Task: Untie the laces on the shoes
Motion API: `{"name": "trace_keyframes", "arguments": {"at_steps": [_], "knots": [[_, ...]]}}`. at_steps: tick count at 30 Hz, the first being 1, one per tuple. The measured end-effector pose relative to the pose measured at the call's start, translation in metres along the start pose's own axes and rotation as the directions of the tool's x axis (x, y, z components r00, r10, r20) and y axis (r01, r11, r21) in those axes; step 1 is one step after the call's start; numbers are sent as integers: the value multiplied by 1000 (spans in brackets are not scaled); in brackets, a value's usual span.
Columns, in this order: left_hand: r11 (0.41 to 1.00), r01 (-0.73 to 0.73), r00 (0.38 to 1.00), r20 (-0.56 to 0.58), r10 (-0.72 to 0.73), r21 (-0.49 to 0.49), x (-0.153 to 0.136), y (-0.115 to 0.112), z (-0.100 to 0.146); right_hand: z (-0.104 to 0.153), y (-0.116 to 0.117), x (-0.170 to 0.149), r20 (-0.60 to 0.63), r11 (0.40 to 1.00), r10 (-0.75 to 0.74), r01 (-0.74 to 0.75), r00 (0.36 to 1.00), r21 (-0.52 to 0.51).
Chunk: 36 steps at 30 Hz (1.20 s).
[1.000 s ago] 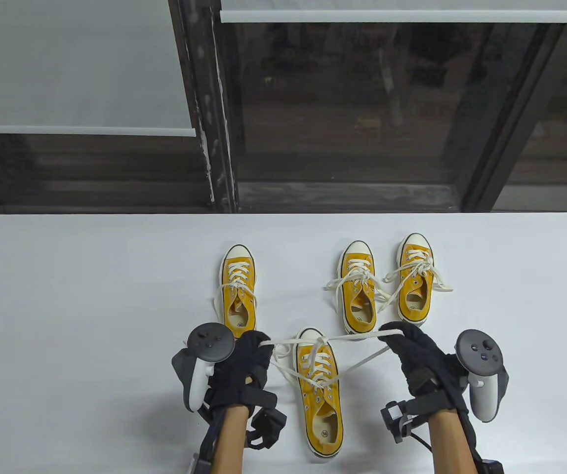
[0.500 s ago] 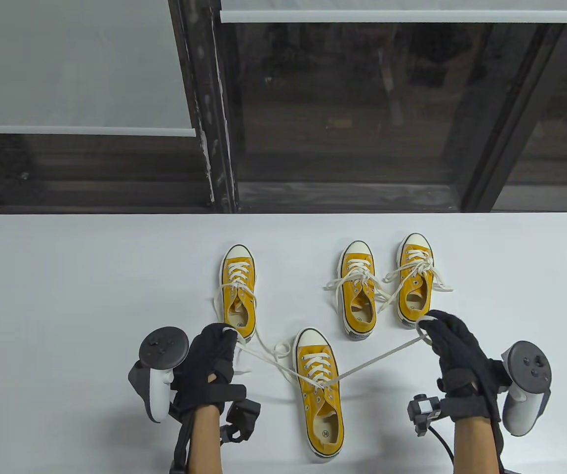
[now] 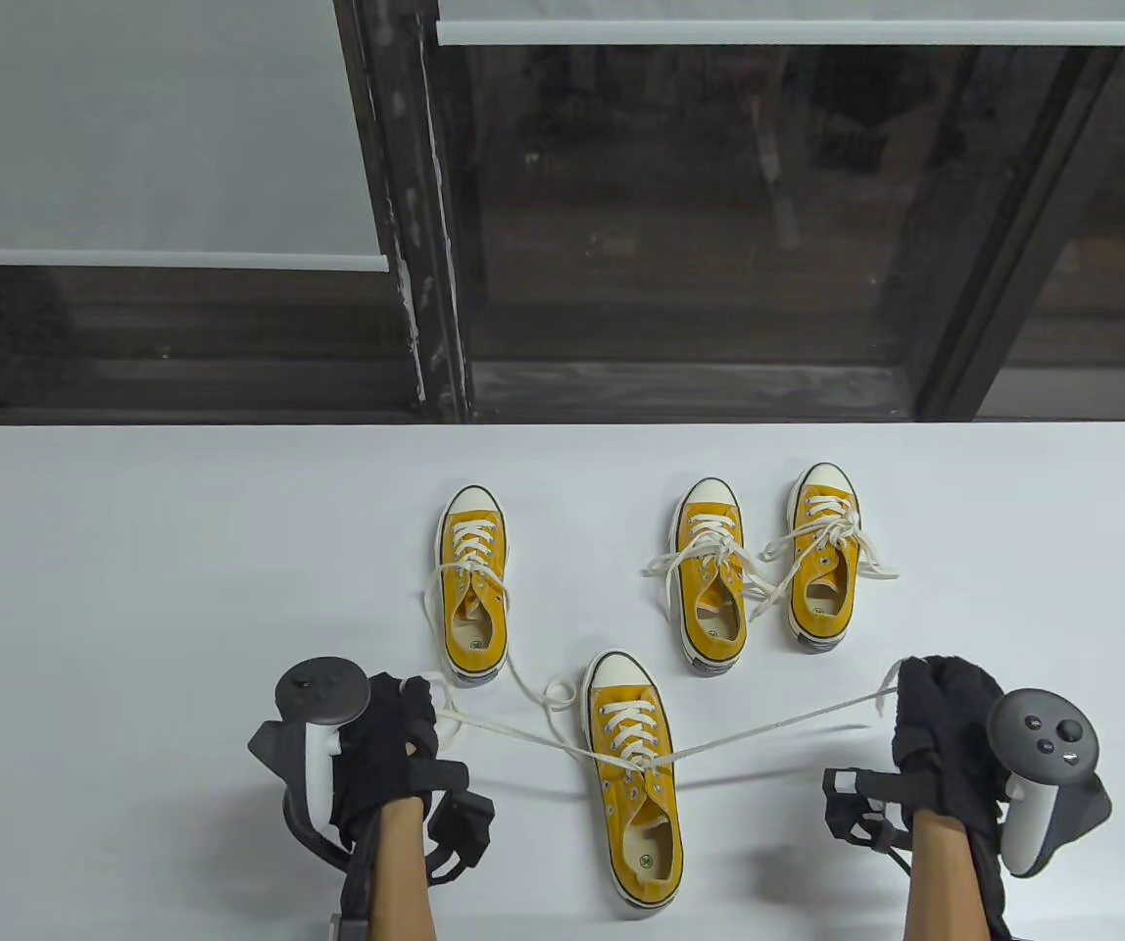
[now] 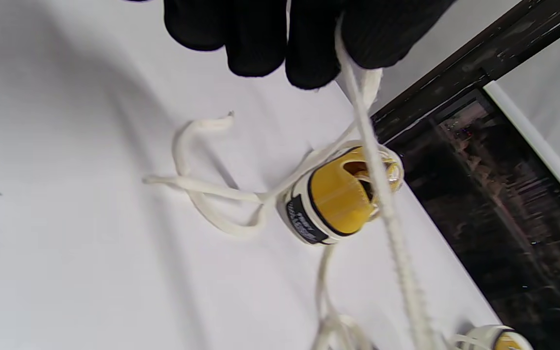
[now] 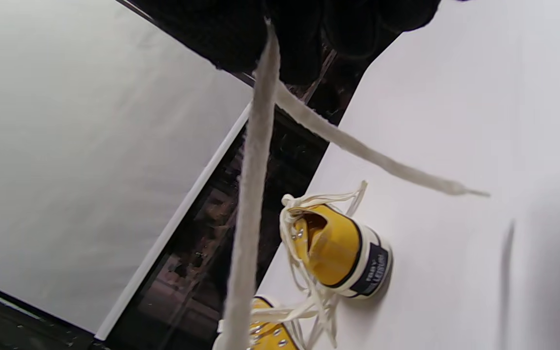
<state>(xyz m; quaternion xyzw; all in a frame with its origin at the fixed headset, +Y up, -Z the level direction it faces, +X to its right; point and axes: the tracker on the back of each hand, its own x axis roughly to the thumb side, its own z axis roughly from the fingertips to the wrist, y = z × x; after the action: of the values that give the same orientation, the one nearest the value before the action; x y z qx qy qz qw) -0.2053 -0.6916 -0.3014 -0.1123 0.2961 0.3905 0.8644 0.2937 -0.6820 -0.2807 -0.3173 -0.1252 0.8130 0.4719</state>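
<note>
Four yellow canvas low-top shoes (image 3: 633, 774) have cream rubber toe caps, cream soles edged with a thin black line, and off-white flat laces (image 3: 768, 730). Heel patches are black with white lettering. Knitted gloves (image 3: 381, 755) are black; the tabletop (image 3: 131, 588) is plain white.

Four yellow shoes (image 3: 633, 774) on table (nearest: laces (image 3: 768, 730) undone, taut)
</note>
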Motion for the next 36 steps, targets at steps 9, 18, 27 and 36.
{"name": "trace_keyframes", "arguments": {"at_steps": [9, 18, 27, 36], "knots": [[971, 213, 976, 22, -216, 110, 13, -4, 7, -5, -2, -4, 26, 996, 73, -71, 997, -45], [926, 308, 874, 450, -186, -216, 58, -56, 33, 7, 20, 13, 234, 977, 168, -193, 958, 87], [565, 733, 660, 598, -455, -380, 77, -137, 62, 13, 32, 17, 292, 956, 206, -256, 934, 142], [350, 935, 338, 453, -825, -61, 77, -178, 79, 16, 36, 19, 302, 953, 198, -256, 932, 164]]}}
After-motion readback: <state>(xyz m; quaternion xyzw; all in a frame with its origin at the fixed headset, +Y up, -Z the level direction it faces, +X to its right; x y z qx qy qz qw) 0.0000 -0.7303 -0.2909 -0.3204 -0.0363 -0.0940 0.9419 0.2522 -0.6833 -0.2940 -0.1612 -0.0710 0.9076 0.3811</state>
